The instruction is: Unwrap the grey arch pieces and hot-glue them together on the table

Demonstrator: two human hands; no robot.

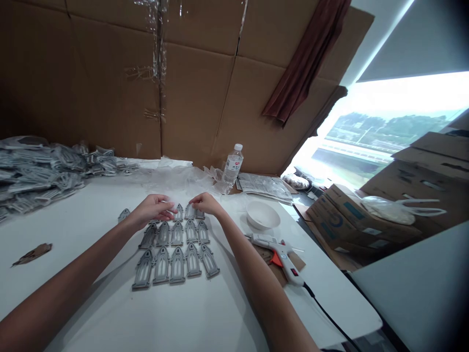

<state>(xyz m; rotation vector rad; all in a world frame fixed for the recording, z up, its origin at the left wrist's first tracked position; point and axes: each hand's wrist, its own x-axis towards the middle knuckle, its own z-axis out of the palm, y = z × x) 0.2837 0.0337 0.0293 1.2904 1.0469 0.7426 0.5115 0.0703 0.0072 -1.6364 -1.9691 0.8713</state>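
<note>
Several grey arched window-shaped pieces [177,254] lie in neat rows on the white table [190,313]. My left hand [152,209] rests at the far row, fingers curled and pinched on one of the grey pieces. My right hand [204,203] sits just right of it, fingers bent down onto another grey piece [190,211] in the same row. One more grey piece [123,214] lies apart to the left of my left hand.
A white glue gun [280,255] with a black cord lies on brown card to the right, behind it a white bowl [262,215]. A water bottle [233,165], crumpled plastic film and a heap of grey parts [40,171] line the back. Cardboard walls and boxes [348,220] surround the table.
</note>
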